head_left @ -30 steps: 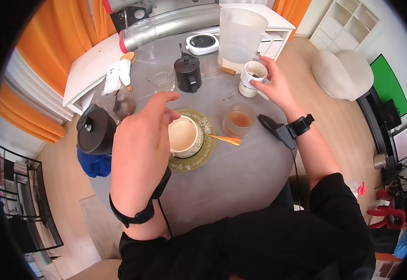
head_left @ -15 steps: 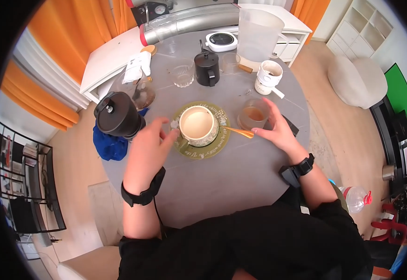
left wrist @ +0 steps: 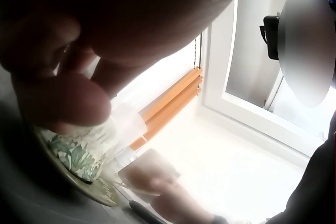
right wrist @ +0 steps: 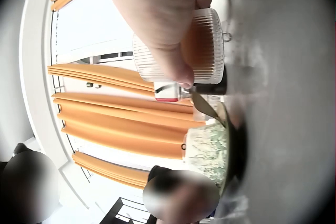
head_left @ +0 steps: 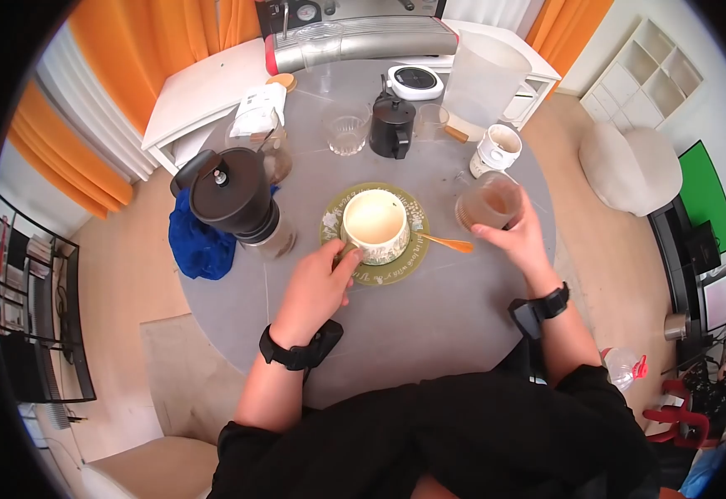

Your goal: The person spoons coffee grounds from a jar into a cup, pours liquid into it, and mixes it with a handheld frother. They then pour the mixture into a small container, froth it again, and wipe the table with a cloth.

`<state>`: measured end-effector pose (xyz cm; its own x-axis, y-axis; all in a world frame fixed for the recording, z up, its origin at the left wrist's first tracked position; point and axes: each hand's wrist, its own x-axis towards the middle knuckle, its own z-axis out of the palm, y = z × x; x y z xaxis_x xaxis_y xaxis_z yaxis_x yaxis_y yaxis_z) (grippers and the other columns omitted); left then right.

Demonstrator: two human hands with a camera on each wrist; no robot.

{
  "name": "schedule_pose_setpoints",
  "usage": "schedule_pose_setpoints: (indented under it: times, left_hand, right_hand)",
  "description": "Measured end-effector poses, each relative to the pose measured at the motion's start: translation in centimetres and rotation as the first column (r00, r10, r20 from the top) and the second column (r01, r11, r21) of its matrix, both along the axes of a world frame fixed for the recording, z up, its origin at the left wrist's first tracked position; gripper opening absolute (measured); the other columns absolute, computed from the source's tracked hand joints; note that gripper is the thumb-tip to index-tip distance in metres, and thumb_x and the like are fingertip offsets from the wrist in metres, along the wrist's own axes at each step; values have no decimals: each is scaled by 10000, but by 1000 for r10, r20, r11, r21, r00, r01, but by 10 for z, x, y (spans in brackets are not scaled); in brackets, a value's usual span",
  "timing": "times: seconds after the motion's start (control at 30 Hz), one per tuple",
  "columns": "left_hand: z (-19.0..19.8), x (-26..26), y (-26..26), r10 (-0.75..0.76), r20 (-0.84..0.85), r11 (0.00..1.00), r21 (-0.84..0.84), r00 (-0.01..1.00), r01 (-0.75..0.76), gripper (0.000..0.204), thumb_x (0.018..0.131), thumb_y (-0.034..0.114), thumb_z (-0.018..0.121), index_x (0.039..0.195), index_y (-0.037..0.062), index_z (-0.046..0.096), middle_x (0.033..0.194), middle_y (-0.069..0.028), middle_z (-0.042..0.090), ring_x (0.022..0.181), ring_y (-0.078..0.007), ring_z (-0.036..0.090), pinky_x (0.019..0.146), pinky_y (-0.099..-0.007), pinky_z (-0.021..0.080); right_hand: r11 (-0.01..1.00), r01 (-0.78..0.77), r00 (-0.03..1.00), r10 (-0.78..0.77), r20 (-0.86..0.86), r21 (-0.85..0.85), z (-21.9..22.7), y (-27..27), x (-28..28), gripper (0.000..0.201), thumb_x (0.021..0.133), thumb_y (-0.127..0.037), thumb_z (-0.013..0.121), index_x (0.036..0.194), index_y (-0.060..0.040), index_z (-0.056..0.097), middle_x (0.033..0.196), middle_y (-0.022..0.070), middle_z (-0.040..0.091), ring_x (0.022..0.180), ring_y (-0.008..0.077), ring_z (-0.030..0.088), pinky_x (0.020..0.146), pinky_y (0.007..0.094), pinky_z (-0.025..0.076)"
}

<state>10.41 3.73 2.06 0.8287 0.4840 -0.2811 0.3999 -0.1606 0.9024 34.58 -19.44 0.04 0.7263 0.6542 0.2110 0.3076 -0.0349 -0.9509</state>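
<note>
Head camera view, looking down: a person in black sleeves sits at a round grey bench, both hands at work. Left hand has its fingers curled at the near left side of a cream cup, gripping it by its small handle. The cup stands upright in the middle of a green plate with white lettering, near the centre of the bench; its inside looks pale, and its outer wall bears a leafy pattern. A golden spoon sticks out from the plate towards the right.

Right hand is wrapped around a ribbed glass of amber liquid, thumb on the near side. The glass leans to one side, to the right of the cup and apart from it; whether its base touches the bench is hard to tell. Right wrist view shows the thumb pressed along the ribs, with the spoon's broad end near the glass. Left wrist view is dark and blurred around the fingers.

Beyond the glass is a white vessel. Farther back stand a black pot, a short clear glass, a white round-topped device and a tall translucent jug. On the left, a black grinder stands beside a blue cloth, with a white packet behind
</note>
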Motion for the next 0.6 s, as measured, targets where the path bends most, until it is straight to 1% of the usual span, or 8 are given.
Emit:
schedule_pose_setpoints:
  times: [0.07, 0.13, 0.23, 0.3, 0.37, 0.4, 0.47, 0.6]
  left_hand:
    - [-3, -1, -3, 29, 45, 999, -24, 999, -28, 349, 1036, 327, 576, 931, -6, 572, 680, -68, 576, 539, -146, 565, 534, -318, 453]
    - [-6, -2, -3, 56, 89, 998, -42, 994, -53, 357, 1048, 336, 553, 937, -3, 569, 690, -71, 577, 538, -147, 564, 534, -320, 452]
    - [-13, -2, -5, 100, 139, 992, -87, 985, -88, 379, 1056, 354, 537, 923, 0, 561, 655, -62, 570, 535, -149, 559, 531, -314, 441]
    - [-13, -3, -7, 112, 164, 993, -63, 980, -103, 383, 1059, 361, 538, 930, 2, 577, 612, -44, 560, 533, -130, 542, 526, -300, 423]
    - [-8, -4, -12, 145, 211, 987, -97, 967, -127, 369, 1054, 350, 556, 927, 5, 586, 596, -31, 548, 532, -110, 528, 521, -290, 412]
    - [-5, -5, -13, 174, 257, 981, -127, 951, -146, 355, 1048, 339, 573, 924, 7, 596, 580, -18, 536, 530, -91, 514, 517, -280, 402]
    - [-1, -7, -14, 201, 280, 976, -142, 939, -167, 328, 1035, 311, 605, 913, 6, 606, 585, -11, 529, 529, -75, 499, 510, -272, 395]
    - [-2, -7, -15, 248, 342, 968, -123, 906, -219, 284, 996, 237, 679, 862, -4, 610, 590, 3, 509, 522, -48, 465, 498, -257, 378]
  right_hand:
    - [1000, 8, 1000, -8, 9, -12, 27, 1, 0, 796, 718, -85, 879, 1399, -5, 475, 1315, 81, 605, 1249, 177, 568, 1091, 342, 427]
    - [998, 5, 985, 5, 174, -56, 48, 4, 0, 798, 707, -111, 890, 1387, -5, 486, 1307, 87, 606, 1245, 192, 573, 1094, 349, 422]
    - [992, -40, 971, 66, 231, -119, 71, 16, -5, 836, 700, -111, 892, 1417, -11, 473, 1340, 92, 589, 1279, 204, 551, 1106, 360, 413]
    - [982, -74, 958, 118, 260, -175, 76, 25, -8, 867, 703, -102, 890, 1445, -6, 452, 1376, 96, 567, 1305, 203, 531, 1115, 362, 406]
    - [952, -92, 932, 186, 313, -292, 77, 34, -13, 880, 694, -127, 892, 1442, 9, 450, 1375, 110, 570, 1306, 204, 533, 1116, 354, 406]
    - [951, -96, 930, 190, 313, -294, 76, 38, -16, 880, 694, -127, 892, 1442, 9, 450, 1375, 110, 570, 1306, 204, 533, 1116, 354, 406]
    - [937, -47, 852, 219, 475, -347, 72, 45, -19, 883, 674, -171, 900, 1420, 9, 462, 1351, 125, 584, 1289, 225, 547, 1101, 354, 415]
    - [922, -69, 794, 282, 539, -381, 70, 54, -16, 888, 653, -216, 902, 1402, -7, 473, 1331, 147, 586, 1265, 282, 564, 1083, 376, 431]
